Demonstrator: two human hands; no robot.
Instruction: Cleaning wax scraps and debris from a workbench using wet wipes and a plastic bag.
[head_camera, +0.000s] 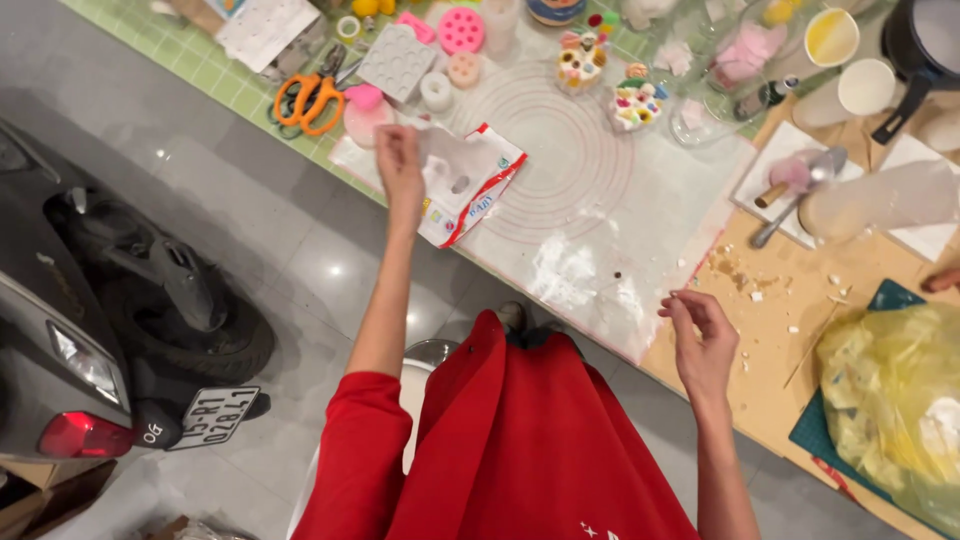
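Note:
My left hand (400, 165) is raised over the table's left part and pinches a thin white floppy sheet (455, 160). Under it lies a clear plastic packet with a red edge (478, 200). My right hand (702, 335) hovers at the near edge of the table, by the corner of a translucent mat with printed circles (580, 160). Its thumb and forefinger are pinched together; whether anything is between them is too small to tell. White powder smears (565, 270) lie on the mat between my hands.
Orange scissors (310, 100), pink and white moulds (400, 60) and small colourful figures (635, 100) sit at the back. A spoon (800, 195), cups (865, 85), a black pot (915, 50) and a yellow plastic bag (895, 400) are on the right. A scooter (120, 300) stands on the floor at left.

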